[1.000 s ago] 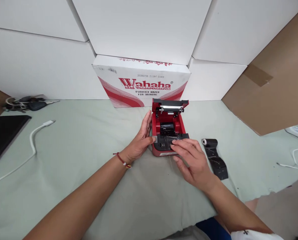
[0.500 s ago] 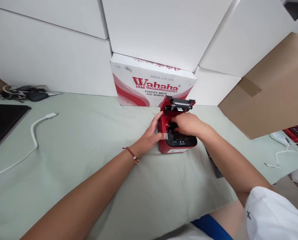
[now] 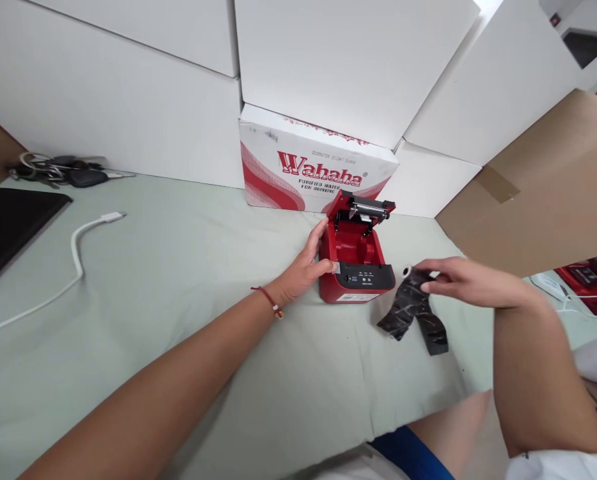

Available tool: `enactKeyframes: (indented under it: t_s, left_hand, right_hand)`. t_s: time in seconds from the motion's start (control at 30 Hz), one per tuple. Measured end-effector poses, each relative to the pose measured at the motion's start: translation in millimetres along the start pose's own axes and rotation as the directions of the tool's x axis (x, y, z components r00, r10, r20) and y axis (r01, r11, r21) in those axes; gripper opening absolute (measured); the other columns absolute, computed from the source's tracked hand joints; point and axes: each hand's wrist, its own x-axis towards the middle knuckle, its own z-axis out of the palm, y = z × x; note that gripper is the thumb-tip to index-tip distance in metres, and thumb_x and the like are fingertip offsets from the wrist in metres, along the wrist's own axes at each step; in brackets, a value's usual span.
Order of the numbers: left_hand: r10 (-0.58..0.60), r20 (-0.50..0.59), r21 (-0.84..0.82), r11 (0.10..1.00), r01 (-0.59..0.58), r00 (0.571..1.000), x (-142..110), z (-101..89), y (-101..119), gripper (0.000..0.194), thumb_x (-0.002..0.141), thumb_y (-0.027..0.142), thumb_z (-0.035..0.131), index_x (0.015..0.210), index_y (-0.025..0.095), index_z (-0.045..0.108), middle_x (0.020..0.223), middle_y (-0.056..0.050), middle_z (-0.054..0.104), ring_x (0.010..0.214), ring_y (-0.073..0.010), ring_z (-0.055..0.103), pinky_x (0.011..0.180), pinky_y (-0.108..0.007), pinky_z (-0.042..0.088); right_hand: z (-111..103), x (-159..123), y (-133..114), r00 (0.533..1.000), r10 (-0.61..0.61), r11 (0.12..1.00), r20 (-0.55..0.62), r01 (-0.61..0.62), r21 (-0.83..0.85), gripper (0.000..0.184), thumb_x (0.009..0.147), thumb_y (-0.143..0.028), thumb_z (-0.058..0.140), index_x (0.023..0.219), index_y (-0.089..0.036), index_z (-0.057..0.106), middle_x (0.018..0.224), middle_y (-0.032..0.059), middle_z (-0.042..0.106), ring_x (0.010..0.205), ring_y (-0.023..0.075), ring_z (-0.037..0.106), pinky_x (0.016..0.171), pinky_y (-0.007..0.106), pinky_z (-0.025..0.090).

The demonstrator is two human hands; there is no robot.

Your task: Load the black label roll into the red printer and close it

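A small red printer (image 3: 357,265) stands on the pale green cloth with its lid swung up and its paper bay bare. My left hand (image 3: 305,267) grips the printer's left side, thumb on the front corner. My right hand (image 3: 465,281) is off to the right of the printer, fingers pinched on a black paper roll (image 3: 412,300) whose loose strip hangs down to the cloth. A second black strip (image 3: 434,333) lies on the cloth just below it.
A red and white Wahaha carton (image 3: 313,167) stands behind the printer against white boxes. A brown cardboard sheet (image 3: 543,193) leans at right. At left lie a white cable (image 3: 81,243), a black tablet (image 3: 8,223) and a bunch of keys (image 3: 53,170).
My right hand came out of the printer's bay and moved right, carrying the black roll. The bay now shows bare red. The left hand stayed on the printer's side.
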Motion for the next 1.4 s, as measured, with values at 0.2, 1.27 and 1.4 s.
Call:
enactKeyframes:
  t_s: [0.2, 1.27, 1.4]
  left_hand:
    - [0.013, -0.031, -0.007, 1.000, -0.013, 0.999, 1, 1.6, -2, 0.114, 0.084, 0.041, 0.075, 0.180, 0.033, 0.016, 0.194, -0.007, 0.015, 0.181, -0.0362, 0.013, 0.148, -0.060, 0.016]
    - [-0.026, -0.056, -0.010, 1.000, 0.025, 0.998, 0, 2.5, -4, 0.114, 0.085, 0.039, 0.074, 0.181, 0.033, 0.013, 0.194, -0.009, 0.013, 0.182, -0.0342, 0.008, 0.148, -0.058, 0.010]
    - [-0.023, -0.060, -0.020, 1.000, 0.022, 0.998, 1, 3.2, -4, 0.115, 0.082, 0.039, 0.075, 0.180, 0.027, 0.016, 0.194, -0.011, 0.012, 0.182, -0.0336, 0.008, 0.149, -0.054, 0.009]
  right_hand:
    - [62, 16, 15, 0.998, 0.036, 0.990, 0.057, -0.043, 0.132, 0.046, 0.098, -0.050, 0.063, 0.131, -0.024, 0.080, 0.102, 0.0069, 0.084, 0.080, 0.0236, 0.071, 0.077, 0.037, 0.058]
    - [7, 32, -112, 0.971, -0.240, 0.929, 0.012, 0.233, -0.288, 0.036, 0.110, -0.024, 0.053, 0.139, -0.020, 0.073, 0.133, 0.0142, 0.079, 0.113, 0.0299, 0.077, 0.091, 0.038, 0.057]
    - [35, 70, -141, 0.994, -0.073, 0.856, 0.085, 0.106, -0.506, 0.031, 0.106, -0.011, 0.053, 0.128, -0.013, 0.075, 0.128, 0.0198, 0.079, 0.104, 0.0310, 0.078, 0.078, 0.035, 0.051]
